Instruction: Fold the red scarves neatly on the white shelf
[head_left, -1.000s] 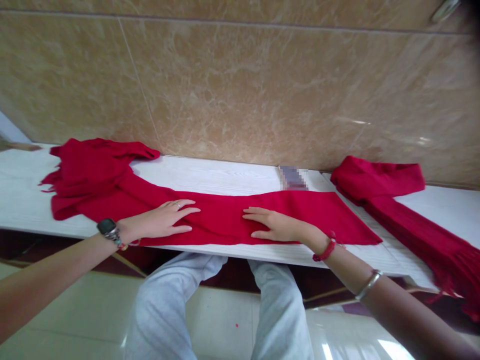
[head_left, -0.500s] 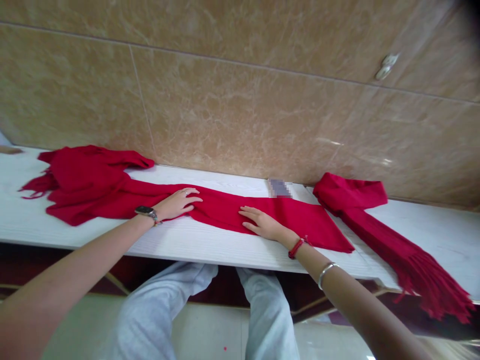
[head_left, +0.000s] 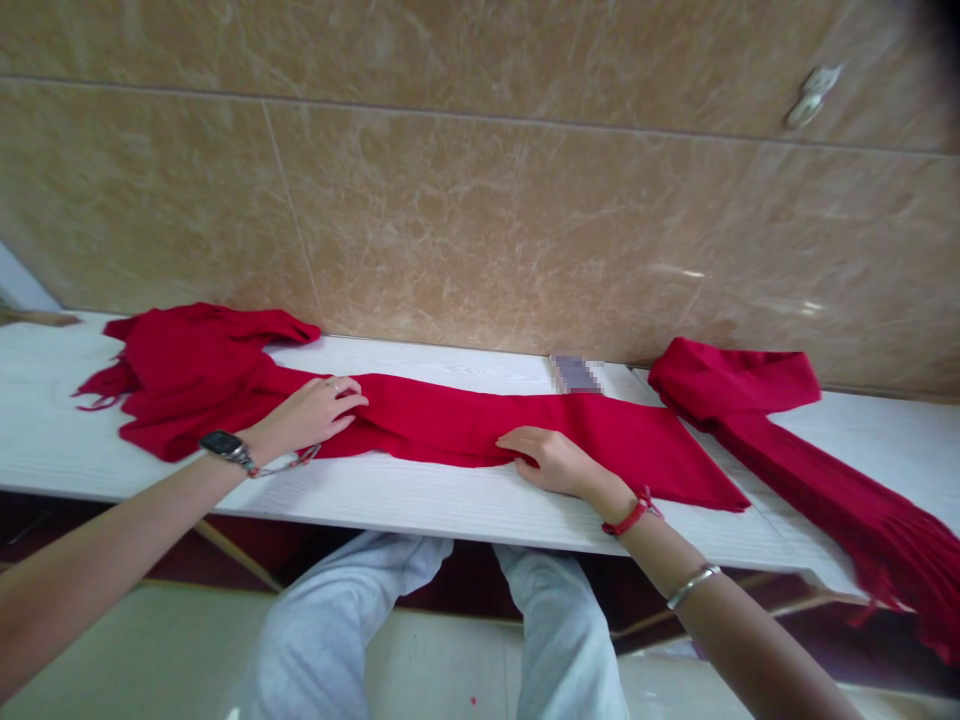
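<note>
A long red scarf (head_left: 450,425) lies stretched across a white wood-grain bench, flat in the middle and heaped at its left end, where some fringe shows. My left hand (head_left: 319,408) rests on it left of centre, with bent fingers closed on creased cloth. My right hand (head_left: 551,460) is right of centre at the scarf's near edge. Its fingers arch over the cloth and the thumb stands apart, with red fabric showing between them. The right end of the cloth spreads flat to a pointed corner.
A second red fringed piece (head_left: 780,450) lies at the right, its fringe hanging over the bench's front edge. A small pixelated flat item (head_left: 576,374) sits by the tiled wall (head_left: 480,230). My knees are against the bench (head_left: 420,505), which has dark compartments beneath.
Both hands lay flatter with straighter fingers before; now the fingers bend. My left hand has shifted left along the scarf. The scarf's near edge has moved back from the bench's front edge.
</note>
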